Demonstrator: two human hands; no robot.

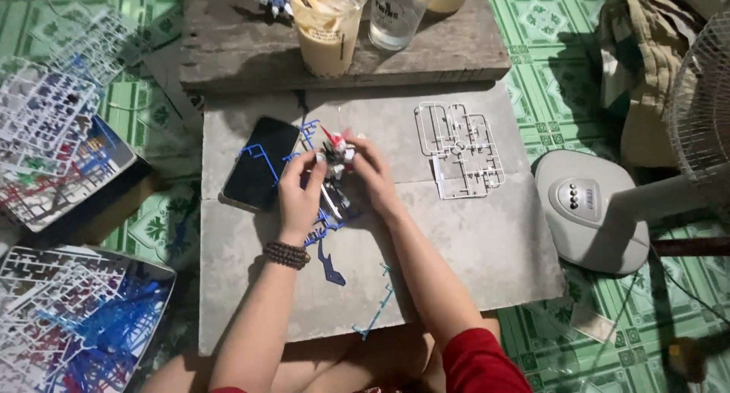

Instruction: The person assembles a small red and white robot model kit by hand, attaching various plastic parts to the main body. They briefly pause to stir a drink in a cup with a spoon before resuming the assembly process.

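Note:
Both hands meet over the middle of a grey slab (471,241). My left hand (299,191), with a dark bead bracelet on the wrist, and my right hand (371,176) pinch a small white, red and dark plastic model piece (335,151) between their fingertips. A blue plastic parts frame (328,241) lies under and in front of the hands, partly hidden by them. A black phone (262,163) lies flat just left of my left hand.
A white parts frame (461,150) lies on the slab to the right. A wooden board (251,47) behind carries a cup of milky drink (328,24) and a clear glass (395,13). Trays of parts frames (68,317) sit left; a fan base (589,207) right.

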